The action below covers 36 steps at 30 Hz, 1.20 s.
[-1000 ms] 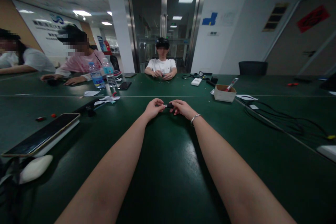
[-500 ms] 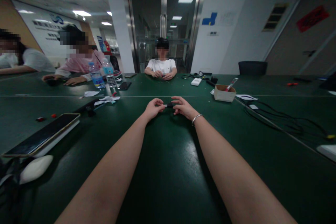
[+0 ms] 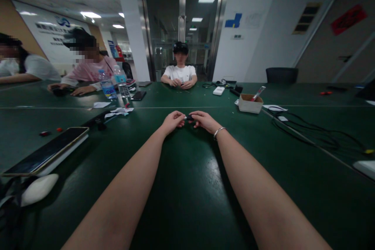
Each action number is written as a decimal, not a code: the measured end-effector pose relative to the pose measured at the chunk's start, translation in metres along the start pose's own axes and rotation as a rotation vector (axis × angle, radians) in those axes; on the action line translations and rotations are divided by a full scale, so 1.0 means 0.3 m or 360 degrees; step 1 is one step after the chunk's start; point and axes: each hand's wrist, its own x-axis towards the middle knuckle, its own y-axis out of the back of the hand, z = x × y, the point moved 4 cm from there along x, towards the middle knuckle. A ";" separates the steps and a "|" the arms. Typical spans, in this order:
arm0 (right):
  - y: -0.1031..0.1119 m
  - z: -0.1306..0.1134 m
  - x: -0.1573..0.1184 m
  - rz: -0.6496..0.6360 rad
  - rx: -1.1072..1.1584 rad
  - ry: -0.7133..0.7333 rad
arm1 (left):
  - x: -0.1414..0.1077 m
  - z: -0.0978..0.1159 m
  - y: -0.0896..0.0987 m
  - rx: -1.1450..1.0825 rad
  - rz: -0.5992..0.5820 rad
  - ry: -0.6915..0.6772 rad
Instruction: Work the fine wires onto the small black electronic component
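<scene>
A small black object with a light metallic end (image 3: 189, 117) is held between my two hands, just above the green table (image 3: 187, 172). My left hand (image 3: 173, 122) pinches its metallic left end between thumb and fingers. On the other side, my right hand (image 3: 204, 121), with a silver bracelet (image 3: 219, 133) at the wrist, has its fingers closed on the black part. What exactly the object is cannot be made out at this size.
At the left lie a phone on a white box (image 3: 49, 150), paper scraps (image 3: 120, 112) and two water bottles (image 3: 108, 84). A small open box (image 3: 250, 104) and black cables (image 3: 304, 127) are at the right. Three people sit around the table, one opposite (image 3: 180, 73).
The fingers of my right hand have closed onto the black part, where they were more spread before. My left fingers have shifted slightly around the metallic end.
</scene>
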 end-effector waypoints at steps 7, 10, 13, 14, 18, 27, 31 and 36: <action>0.003 0.002 -0.002 0.0004 0.0016 -0.0001 | -0.002 -0.008 0.003 0.0224 -0.0040 -0.0053; -0.002 0.000 -0.004 -0.0065 0.0020 0.0019 | 0.002 -0.001 0.004 0.0625 0.0007 -0.0172; -0.006 -0.008 -0.010 -0.0126 0.0051 0.0071 | 0.009 0.007 0.008 0.0870 0.0056 -0.0248; -0.005 -0.010 -0.012 -0.0125 0.0072 0.0088 | 0.014 0.005 0.013 0.0857 0.0089 -0.0218; 0.014 -0.017 -0.023 0.0035 0.0219 0.0126 | 0.034 -0.017 0.053 0.0593 0.0308 0.0005; -0.020 -0.019 -0.007 -0.0029 -0.0146 0.0143 | 0.022 -0.003 0.026 0.0842 0.0195 -0.0098; -0.018 -0.013 -0.003 -0.0091 -0.0127 0.0168 | 0.010 0.008 0.015 0.0945 0.0159 -0.0145; -0.011 -0.008 -0.004 -0.0135 -0.0115 0.0162 | 0.001 0.015 0.016 0.0997 0.0169 -0.0156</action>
